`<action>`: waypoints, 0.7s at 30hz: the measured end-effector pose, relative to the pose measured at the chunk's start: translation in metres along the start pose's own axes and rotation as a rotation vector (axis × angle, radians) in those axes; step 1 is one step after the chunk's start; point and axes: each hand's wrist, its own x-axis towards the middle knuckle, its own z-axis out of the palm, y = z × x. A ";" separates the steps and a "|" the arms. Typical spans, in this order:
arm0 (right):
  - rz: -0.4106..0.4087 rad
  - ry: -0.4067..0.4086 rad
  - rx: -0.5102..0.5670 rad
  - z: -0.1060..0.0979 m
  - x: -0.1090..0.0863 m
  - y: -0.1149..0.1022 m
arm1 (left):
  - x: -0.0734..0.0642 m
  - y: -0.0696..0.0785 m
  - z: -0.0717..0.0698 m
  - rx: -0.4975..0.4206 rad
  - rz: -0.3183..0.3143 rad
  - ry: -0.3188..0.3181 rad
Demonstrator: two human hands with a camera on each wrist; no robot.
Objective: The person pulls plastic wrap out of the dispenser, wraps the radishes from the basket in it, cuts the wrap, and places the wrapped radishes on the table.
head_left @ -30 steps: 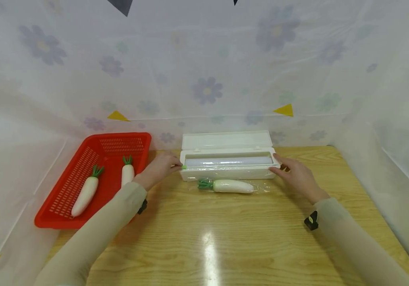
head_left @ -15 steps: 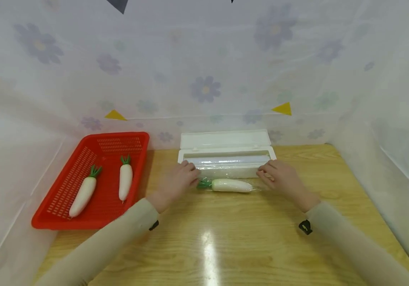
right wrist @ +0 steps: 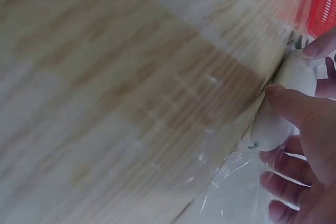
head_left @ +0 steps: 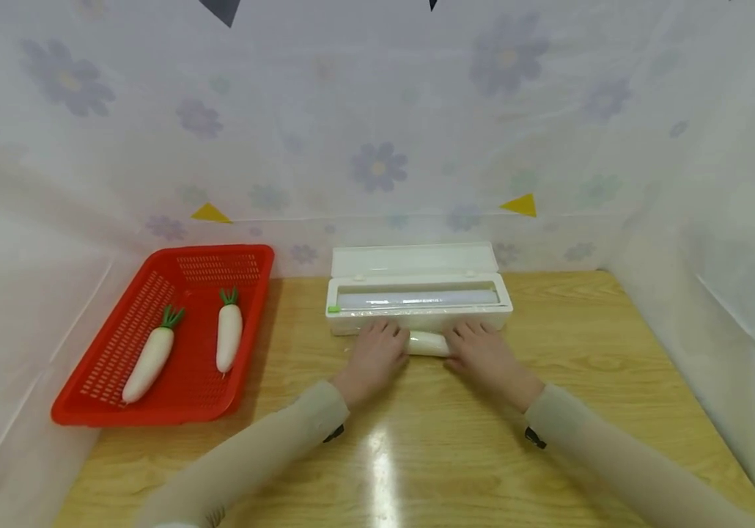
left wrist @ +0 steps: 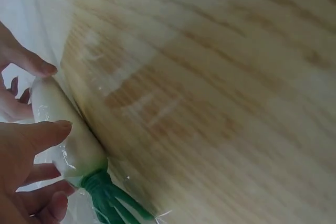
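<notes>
A white radish [head_left: 429, 344] with a green plastic-looking top lies wrapped in clear cling film on the table, just in front of the cling film box. My left hand [head_left: 374, 356] grips its leafy end, thumb on the near side and fingers curled over the far side; the green leaves [left wrist: 113, 203] show in the left wrist view. At the tapered end, my right hand [head_left: 486, 359] holds the radish the same way. Loose film [right wrist: 226, 174] spreads past that tip in the right wrist view. Both hands hide most of the radish from the head view.
Behind the hands stands the white cling film box [head_left: 420, 321], lid [head_left: 413, 258] raised, with a roll [head_left: 417, 298] inside and a green slider [head_left: 333, 309] at its left end. A red basket [head_left: 64, 411] at the left holds two radishes [head_left: 149, 364].
Both hands have come off the ends of the cling film box, moved inward and taken hold of the wrapped radish. The box and basket stay in place.
</notes>
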 end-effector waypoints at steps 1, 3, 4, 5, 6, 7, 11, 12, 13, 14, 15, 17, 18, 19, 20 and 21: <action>-0.004 0.010 -0.013 0.001 0.000 -0.001 | 0.000 0.001 0.001 0.010 -0.012 0.000; -0.013 0.037 -0.041 0.002 0.000 -0.001 | 0.001 0.003 0.004 0.036 -0.034 0.006; -0.018 0.055 -0.051 0.003 0.000 -0.001 | 0.001 0.004 0.006 0.046 -0.043 0.010; -0.022 0.071 -0.057 0.003 0.000 -0.001 | 0.002 0.004 0.007 0.056 -0.052 0.018; -0.026 0.088 -0.065 0.003 0.000 -0.002 | 0.002 0.005 0.008 0.066 -0.058 0.026; -0.031 0.104 -0.068 0.003 0.000 -0.002 | 0.002 0.006 0.009 0.075 -0.065 0.036; -0.040 0.130 -0.061 0.002 0.000 -0.003 | 0.002 0.007 0.012 0.107 -0.077 0.079; -0.040 0.129 -0.059 0.001 0.000 -0.004 | 0.002 0.006 0.012 0.115 -0.077 0.087; -0.039 0.127 -0.057 0.001 0.000 -0.004 | 0.001 0.006 0.013 0.118 -0.076 0.092; -0.039 0.124 -0.060 -0.001 0.000 -0.005 | 0.000 0.006 0.013 0.118 -0.074 0.097; -0.042 0.121 -0.065 -0.002 0.000 -0.005 | 0.000 0.005 0.013 0.116 -0.071 0.103; -0.056 0.122 -0.075 -0.005 0.000 -0.007 | -0.002 0.004 0.014 0.097 -0.067 0.117; -0.067 0.126 -0.082 -0.007 0.000 -0.008 | -0.002 0.003 0.015 0.087 -0.067 0.128; -0.079 0.133 -0.090 -0.009 0.000 -0.009 | -0.003 0.002 0.016 0.073 -0.068 0.136; -0.092 0.139 -0.099 -0.011 0.001 -0.010 | -0.003 0.001 0.017 0.064 -0.069 0.144; -0.104 0.145 -0.105 -0.012 0.001 -0.011 | -0.003 0.001 0.018 0.059 -0.069 0.153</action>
